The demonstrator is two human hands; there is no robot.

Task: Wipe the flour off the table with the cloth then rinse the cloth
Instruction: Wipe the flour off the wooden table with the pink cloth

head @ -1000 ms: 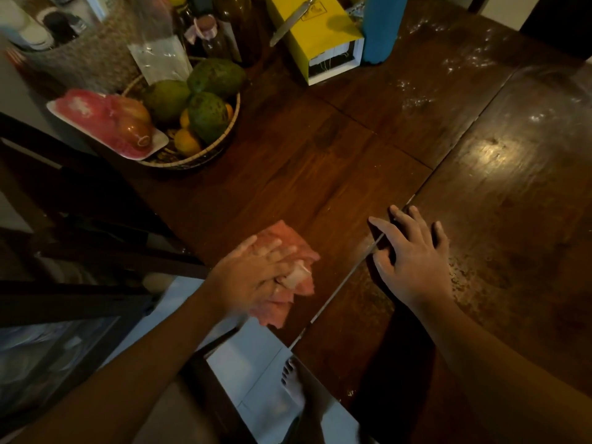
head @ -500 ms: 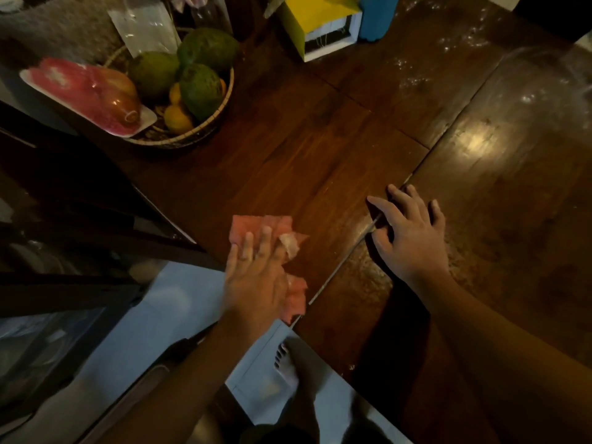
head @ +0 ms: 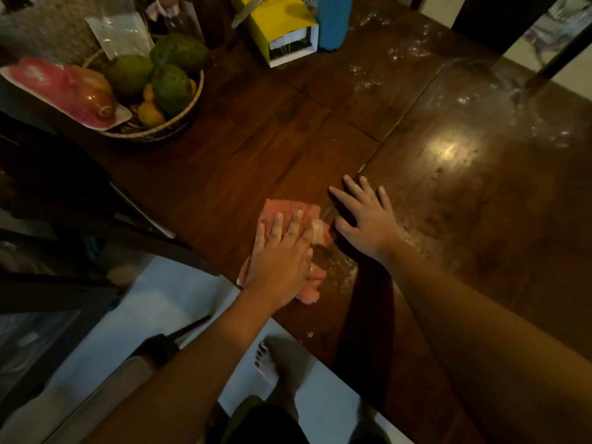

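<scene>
Dim wooden counter (head: 224, 161): left hand (head: 278, 261) presses cloth (head: 290, 208), grip flat, fingers straight; right hand (head: 368, 225) likewise flat, holding nothing. I note flour (head: 344, 267) just right of cloth.

Read no text, label or number I could make out. Yellow box (head: 282, 24), far ahead of right hand (head: 365, 219), bore faint dark print on top face, too blurred to read. Clear packet (head: 118, 33), well beyond left hand (head: 278, 261), looked equally illegible.
</scene>
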